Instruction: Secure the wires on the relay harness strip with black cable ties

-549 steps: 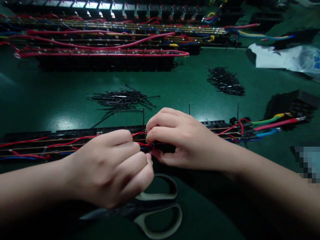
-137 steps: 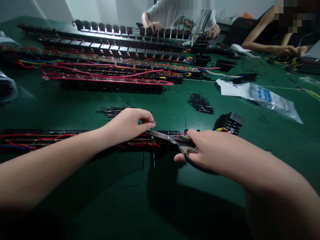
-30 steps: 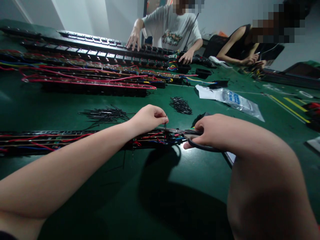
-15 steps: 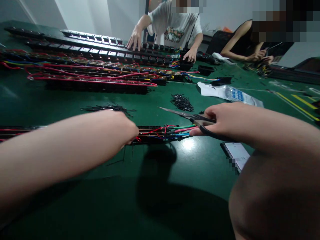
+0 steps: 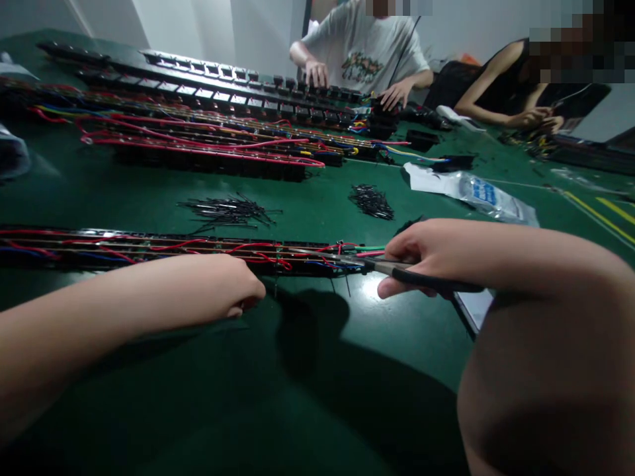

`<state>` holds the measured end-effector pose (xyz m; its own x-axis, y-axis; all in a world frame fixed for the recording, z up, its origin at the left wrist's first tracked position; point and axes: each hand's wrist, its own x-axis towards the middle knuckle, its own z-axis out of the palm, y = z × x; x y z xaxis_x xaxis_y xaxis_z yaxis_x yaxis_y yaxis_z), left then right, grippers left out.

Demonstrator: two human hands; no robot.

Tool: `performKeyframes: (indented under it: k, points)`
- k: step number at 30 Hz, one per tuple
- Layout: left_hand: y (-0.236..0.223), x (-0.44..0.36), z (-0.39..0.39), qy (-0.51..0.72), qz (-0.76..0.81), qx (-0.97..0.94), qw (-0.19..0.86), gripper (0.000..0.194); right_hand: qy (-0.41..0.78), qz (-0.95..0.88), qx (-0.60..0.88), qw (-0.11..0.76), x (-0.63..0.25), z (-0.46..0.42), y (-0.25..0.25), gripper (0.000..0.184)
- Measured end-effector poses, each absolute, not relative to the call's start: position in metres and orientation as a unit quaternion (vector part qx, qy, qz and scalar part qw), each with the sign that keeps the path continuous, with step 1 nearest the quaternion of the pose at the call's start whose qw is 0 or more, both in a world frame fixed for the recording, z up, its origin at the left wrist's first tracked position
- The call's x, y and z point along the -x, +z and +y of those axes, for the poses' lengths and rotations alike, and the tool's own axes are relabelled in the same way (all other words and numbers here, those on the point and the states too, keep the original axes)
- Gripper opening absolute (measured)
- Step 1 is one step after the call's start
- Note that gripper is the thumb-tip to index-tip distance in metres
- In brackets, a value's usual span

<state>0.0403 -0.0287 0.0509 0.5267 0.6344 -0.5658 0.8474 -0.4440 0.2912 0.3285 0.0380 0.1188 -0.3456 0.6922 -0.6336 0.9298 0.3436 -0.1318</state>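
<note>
A long black strip (image 5: pixel 163 246) with red, blue and copper-coloured wires lies across the green table in front of me. My right hand (image 5: pixel 414 258) grips a pair of scissors (image 5: pixel 397 270) at the strip's right end. Their blades point left, over the wires, and look nearly closed. My left hand (image 5: pixel 243 287) is curled at the strip's front edge, its fingertips turned away, so what they hold cannot be made out. Thin black tails, like cable tie ends, stick out from the front edge between my hands. Green and pink wires (image 5: pixel 372 254) come out beside my right hand.
Behind the strip lie two piles of black cable ties, a left one (image 5: pixel 228 210) and a right one (image 5: pixel 372 201). Farther back are several wired strips (image 5: pixel 208 142), a plastic bag (image 5: pixel 476 188) and two people working. A phone-like object (image 5: pixel 473 307) sits beneath my right arm.
My left hand has come off the strip's top toward me. The scissors have dropped from above the table onto the strip's right end. The view has shifted slightly.
</note>
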Motion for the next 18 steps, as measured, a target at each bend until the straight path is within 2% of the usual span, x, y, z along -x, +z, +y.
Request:
performKeyframes:
  k: [3,6,7,9,14,18]
  points:
    - [0.051,-0.034,-0.025,-0.200,0.447,-0.825,0.282,0.021,-0.374,0.721,-0.514,0.278,-0.334,0.043,0.117,0.050]
    - [0.052,-0.033,-0.022,-0.154,0.463,-0.828,0.276,0.017,-0.425,0.695,-0.507,0.282,-0.331,0.047,0.113,0.041]
    - [0.051,-0.034,-0.021,-0.146,0.474,-0.826,0.267,0.017,-0.436,0.689,-0.504,0.285,-0.329,0.048,0.110,0.039]
    - [0.047,-0.039,-0.020,-0.124,0.515,-0.814,0.240,0.029,-0.449,0.679,-0.498,0.298,-0.325,0.051,0.105,0.037]
    - [0.034,-0.053,-0.016,-0.099,0.570,-0.785,0.223,0.054,-0.457,0.676,-0.483,0.319,-0.323,0.062,0.093,0.045]
    - [0.031,-0.056,-0.013,-0.111,0.567,-0.785,0.225,0.047,-0.479,0.665,-0.475,0.320,-0.326,0.069,0.084,0.058]
